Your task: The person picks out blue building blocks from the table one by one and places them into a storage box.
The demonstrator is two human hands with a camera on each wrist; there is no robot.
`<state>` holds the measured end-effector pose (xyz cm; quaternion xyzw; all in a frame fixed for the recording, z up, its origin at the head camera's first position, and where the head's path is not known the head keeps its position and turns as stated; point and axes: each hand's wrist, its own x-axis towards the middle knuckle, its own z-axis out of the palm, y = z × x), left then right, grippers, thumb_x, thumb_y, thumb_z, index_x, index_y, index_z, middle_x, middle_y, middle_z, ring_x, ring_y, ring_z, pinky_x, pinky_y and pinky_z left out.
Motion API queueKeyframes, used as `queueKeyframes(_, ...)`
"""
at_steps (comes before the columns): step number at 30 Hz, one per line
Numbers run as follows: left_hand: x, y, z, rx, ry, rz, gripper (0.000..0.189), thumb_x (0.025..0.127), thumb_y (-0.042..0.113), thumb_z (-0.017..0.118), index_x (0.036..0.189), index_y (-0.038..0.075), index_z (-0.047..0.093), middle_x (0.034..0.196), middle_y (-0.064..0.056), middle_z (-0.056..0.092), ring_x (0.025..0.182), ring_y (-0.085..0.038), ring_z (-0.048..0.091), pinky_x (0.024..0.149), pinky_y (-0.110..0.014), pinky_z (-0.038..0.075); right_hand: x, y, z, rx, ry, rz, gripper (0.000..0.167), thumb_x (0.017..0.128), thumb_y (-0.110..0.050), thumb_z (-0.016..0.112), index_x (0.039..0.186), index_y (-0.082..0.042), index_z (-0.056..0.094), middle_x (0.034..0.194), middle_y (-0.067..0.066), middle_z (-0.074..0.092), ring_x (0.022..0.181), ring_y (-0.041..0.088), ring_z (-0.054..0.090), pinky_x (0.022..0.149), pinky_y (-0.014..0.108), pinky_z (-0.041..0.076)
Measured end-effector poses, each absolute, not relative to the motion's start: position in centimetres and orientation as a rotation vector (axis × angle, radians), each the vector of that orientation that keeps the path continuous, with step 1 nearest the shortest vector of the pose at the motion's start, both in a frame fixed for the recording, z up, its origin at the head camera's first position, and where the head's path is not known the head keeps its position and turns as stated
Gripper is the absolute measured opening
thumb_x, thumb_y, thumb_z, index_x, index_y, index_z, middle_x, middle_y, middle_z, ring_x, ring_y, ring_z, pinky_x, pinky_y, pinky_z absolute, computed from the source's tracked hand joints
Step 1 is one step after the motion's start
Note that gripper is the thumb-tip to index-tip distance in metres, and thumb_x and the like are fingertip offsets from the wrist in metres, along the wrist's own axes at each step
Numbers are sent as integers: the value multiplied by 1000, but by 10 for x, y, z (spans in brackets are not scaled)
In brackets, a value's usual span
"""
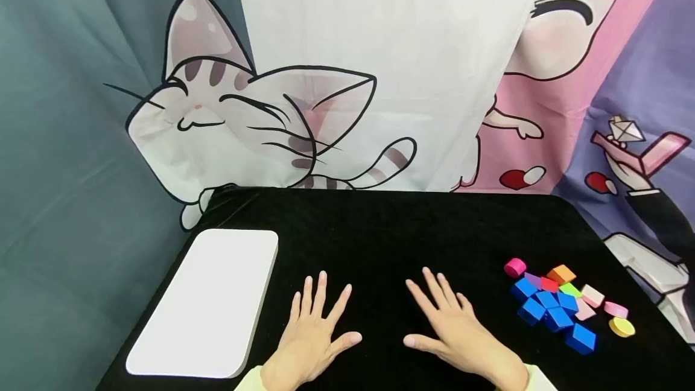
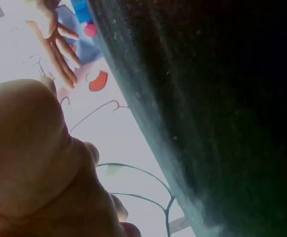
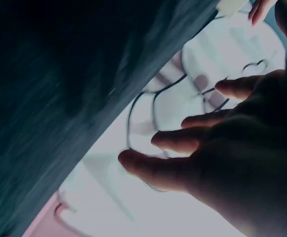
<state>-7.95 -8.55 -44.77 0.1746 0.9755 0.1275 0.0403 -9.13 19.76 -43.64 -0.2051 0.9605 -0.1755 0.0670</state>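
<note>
Palm down over the black cloth, my left hand (image 1: 309, 336) has its fingers spread and straight, with nothing in it. It is nearest to a white rounded board (image 1: 203, 303) on its left. My right hand (image 1: 456, 336) also has its fingers spread and holds nothing. To its right lies a loose group of small blocks: several blue cubes (image 1: 557, 319), an orange block (image 1: 561, 274), a magenta cylinder (image 1: 514, 267) and a yellow disc (image 1: 621, 327). The left wrist view shows the left palm (image 2: 30, 158) close up; the right wrist view shows the right hand's fingers (image 3: 158, 170) extended.
A black cloth (image 1: 380, 228) covers the table. Behind it hangs a printed curtain (image 1: 407, 29) with a cartoon cat. Red, green, purple and pink pieces lie among the blue cubes, some partly hidden by others.
</note>
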Motion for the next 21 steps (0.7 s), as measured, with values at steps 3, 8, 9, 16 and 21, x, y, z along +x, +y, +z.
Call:
queueKeyframes(3,-76,-87,-444,511,3019,422,72,84,69,30,146,36,14,153,-16,-1,137,-42,-4,106,-58,14,-90,184,-434,-731,2874,-493,78,81,-67,45,146,-33,17,154,4,2,138,38,10,93,67,26)
queueKeyframes(8,-71,-91,-436,474,3018,479,72,84,68,32,146,36,15,152,-17,-1,137,-42,-1,105,-59,16,-86,158,-432,-907,2844,-451,78,82,-66,43,146,-27,20,154,7,1,137,40,12,92,62,33)
queueKeyframes(9,-70,-93,-435,463,3018,489,72,84,68,33,146,36,15,152,-17,0,137,-42,-1,105,-60,16,-86,152,-432,-927,2841,-432,79,82,-66,42,146,-27,19,154,8,1,137,40,13,92,61,34)
queueKeyframes(16,-70,-120,-429,377,3096,507,72,86,62,41,146,27,21,150,-25,7,133,-50,6,98,-65,23,-88,99,-438,-1092,2803,-345,81,82,-70,35,147,-26,17,153,13,7,136,39,17,90,55,39)
queueKeyframes(21,-68,-152,-422,214,3063,512,73,89,58,39,147,18,20,146,-34,5,128,-60,7,92,-71,22,-95,55,-443,-1176,2682,-340,82,81,-73,28,147,-28,10,153,11,6,137,35,17,92,53,39)
